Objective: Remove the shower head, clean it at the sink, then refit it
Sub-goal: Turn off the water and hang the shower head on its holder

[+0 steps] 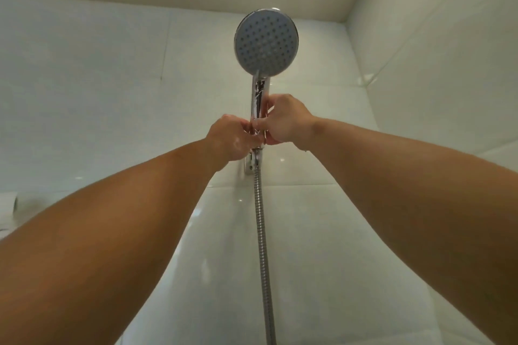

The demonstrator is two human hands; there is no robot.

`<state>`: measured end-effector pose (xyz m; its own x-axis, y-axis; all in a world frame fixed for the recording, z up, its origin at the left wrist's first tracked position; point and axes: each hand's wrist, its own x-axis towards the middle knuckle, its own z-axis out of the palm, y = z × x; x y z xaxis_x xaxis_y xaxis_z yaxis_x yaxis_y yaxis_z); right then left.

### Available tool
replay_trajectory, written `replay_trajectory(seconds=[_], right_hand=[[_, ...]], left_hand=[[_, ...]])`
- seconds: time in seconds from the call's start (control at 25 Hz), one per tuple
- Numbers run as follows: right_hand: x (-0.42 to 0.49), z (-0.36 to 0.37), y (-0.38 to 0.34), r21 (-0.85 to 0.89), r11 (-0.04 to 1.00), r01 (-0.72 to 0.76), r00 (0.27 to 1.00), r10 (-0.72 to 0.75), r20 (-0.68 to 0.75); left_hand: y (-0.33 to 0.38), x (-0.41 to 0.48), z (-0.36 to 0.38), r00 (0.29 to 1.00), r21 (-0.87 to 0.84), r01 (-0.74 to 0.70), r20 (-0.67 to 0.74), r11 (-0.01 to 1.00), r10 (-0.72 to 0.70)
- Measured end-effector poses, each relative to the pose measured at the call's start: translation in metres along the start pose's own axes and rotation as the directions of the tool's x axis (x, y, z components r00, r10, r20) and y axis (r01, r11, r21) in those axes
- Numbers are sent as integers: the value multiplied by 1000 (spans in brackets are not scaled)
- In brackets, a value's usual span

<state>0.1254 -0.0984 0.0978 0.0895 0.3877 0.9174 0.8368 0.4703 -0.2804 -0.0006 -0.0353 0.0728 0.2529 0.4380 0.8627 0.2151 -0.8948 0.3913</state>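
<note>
Left hand (234,138): frame centre, gripping the handle's base
Right hand (286,122): wrapped round the round chrome shower head (266,42) handle
Ribbed metal hose (262,232): hangs down

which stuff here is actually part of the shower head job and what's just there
Part of the job:
shower head
its chrome handle
metal hose
wall bracket
left hand and right hand, both on the handle

Just there:
tiled wall
white object at the left edge, too cropped to identify
</note>
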Motion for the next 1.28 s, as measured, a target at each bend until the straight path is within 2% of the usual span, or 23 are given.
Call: replay_trajectory(seconds=[0.12, 0.24, 0.36, 0.52, 0.76, 1.04, 1.28], right_hand=[[22, 3, 7, -53, 999, 5, 1000, -6, -20], [36, 1, 13, -10, 1000, -20, 1000, 20, -14], [46, -1, 10, -3, 1000, 29, 999, -29, -33], [49, 4, 10, -2, 997, 78, 996, -79, -44], [41, 7, 18, 64, 993, 103, 994, -102, -30], [16, 8, 25, 19, 987, 160, 985, -161, 60], [9, 16, 38, 56, 989, 137, 989, -140, 45]], left_hand=[[-6, 22, -1, 1000, -36, -4, 10, 999, 5], [-9, 32, -2, 999, -94, -6, 46, 996, 11], [-5, 41, -5, 998, -147, -31, 40, 989, 38], [-9, 43, -6, 998, -108, -54, -17, 993, 53], [-16, 39, -5, 998, -131, -54, 5, 990, 55], [-30, 28, 2, 995, 71, -95, 8, 993, 95], [-39, 23, 5, 998, 3, -57, -19, 998, 57]])
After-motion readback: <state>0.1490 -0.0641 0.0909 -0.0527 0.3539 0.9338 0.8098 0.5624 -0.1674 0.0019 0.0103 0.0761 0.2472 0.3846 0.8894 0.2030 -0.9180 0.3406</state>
